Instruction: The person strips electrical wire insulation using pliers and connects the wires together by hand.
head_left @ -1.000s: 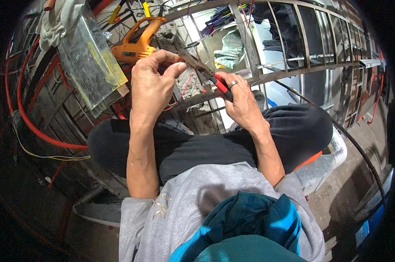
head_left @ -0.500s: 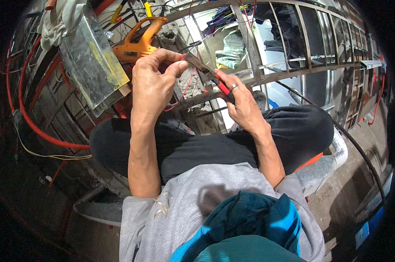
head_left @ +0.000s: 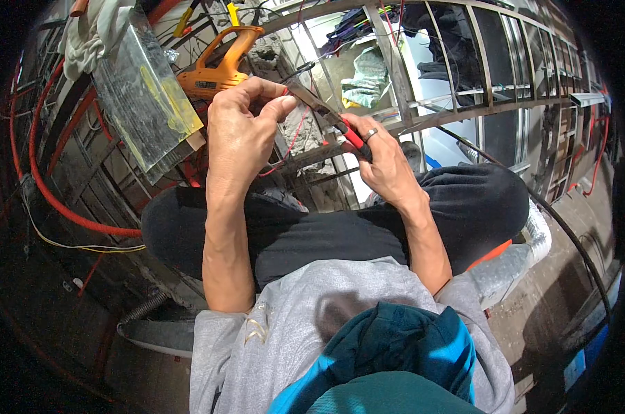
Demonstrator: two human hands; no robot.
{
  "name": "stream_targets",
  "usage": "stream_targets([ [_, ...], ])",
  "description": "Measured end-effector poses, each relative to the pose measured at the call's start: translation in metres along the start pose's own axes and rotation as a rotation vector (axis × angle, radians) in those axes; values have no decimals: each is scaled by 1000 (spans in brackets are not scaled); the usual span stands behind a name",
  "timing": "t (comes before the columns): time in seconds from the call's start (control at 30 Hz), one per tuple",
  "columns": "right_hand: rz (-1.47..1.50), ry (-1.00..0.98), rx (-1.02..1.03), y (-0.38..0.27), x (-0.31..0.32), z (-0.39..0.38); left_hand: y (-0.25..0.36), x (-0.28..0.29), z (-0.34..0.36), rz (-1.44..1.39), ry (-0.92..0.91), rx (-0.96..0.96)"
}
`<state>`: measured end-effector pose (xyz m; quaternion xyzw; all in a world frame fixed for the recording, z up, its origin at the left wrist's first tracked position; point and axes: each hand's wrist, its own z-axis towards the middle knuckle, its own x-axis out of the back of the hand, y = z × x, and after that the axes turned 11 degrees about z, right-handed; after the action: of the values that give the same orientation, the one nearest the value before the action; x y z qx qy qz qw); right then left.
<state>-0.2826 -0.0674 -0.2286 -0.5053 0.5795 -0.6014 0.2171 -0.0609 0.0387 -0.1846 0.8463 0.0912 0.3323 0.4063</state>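
Thumb and forefinger of my left hand point(head_left: 238, 141) are closed in a pinch on a thin red wire point(head_left: 286, 91). My right hand point(head_left: 389, 172), wearing a ring, is wrapped round the red-and-black handles of a pair of pliers point(head_left: 324, 110). The pliers slant up and left, so that their metal jaws lie right beside the left fingertips, at the red wire. Whether the jaws grip the wire is too small to tell. A length of red wire point(head_left: 300, 131) hangs below the hands.
An orange power tool point(head_left: 216, 77) lies beyond my left hand, beside a dusty metal box section point(head_left: 136, 90) with a pale cloth point(head_left: 98, 38). Ahead, a metal frame point(head_left: 402, 76) spans openings to a lower level. A red hose point(head_left: 64, 207) curves at left; a black cable point(head_left: 554, 214) runs at right.
The pliers and my right hand have shifted very slightly, with the jaw end a little higher. My left hand keeps its pinch in the same place.
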Motion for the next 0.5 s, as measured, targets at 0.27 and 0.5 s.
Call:
stream_targets([
  [0.27,-30,-22,-19,-3,1,-3,-6,-2,2,60,36,-41],
  [0.5,-64,-48,-15,-3,3,-3,13,-3,-4,288,121,-63],
])
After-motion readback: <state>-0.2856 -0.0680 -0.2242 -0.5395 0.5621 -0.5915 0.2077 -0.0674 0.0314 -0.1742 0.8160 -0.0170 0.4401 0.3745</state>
